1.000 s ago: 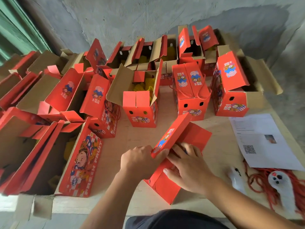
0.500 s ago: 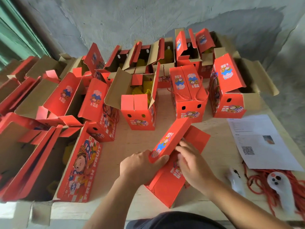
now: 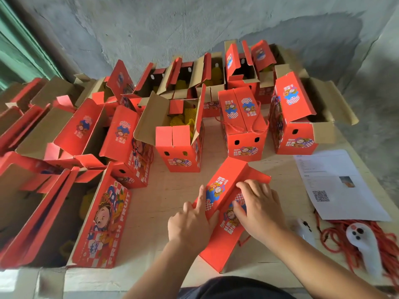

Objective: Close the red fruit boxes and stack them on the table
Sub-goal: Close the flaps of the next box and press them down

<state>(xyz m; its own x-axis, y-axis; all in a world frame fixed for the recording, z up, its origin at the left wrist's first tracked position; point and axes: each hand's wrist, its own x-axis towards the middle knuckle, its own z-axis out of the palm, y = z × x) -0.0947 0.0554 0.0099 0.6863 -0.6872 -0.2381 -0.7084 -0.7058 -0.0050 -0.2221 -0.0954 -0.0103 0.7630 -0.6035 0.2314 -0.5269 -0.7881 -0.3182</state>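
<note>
A red fruit box [image 3: 224,244] stands at the table's front edge, right before me. Its two long top flaps are nearly down. My left hand [image 3: 191,223] holds the left flap [image 3: 224,184], thumb under its edge and forefinger pointing up along it. My right hand [image 3: 259,210] presses with bent fingers on the right flap [image 3: 257,175]. One closed red box [image 3: 244,134] with rope handles stands behind. Several open red boxes [image 3: 179,143] crowd the table's back and left, some showing yellow netted fruit.
The wooden table [image 3: 164,197] is bare between my box and the row behind. A printed sheet [image 3: 336,182] lies at the right. Near the front right edge sit a white controller [image 3: 364,247], a second white one [image 3: 305,231] and a heap of red cord [image 3: 336,236]. A grey wall rises behind.
The left flap has come down from steeply raised to almost flat. My right hand moved from inside the box onto the right flap, pressing it down. The view shifted slightly.
</note>
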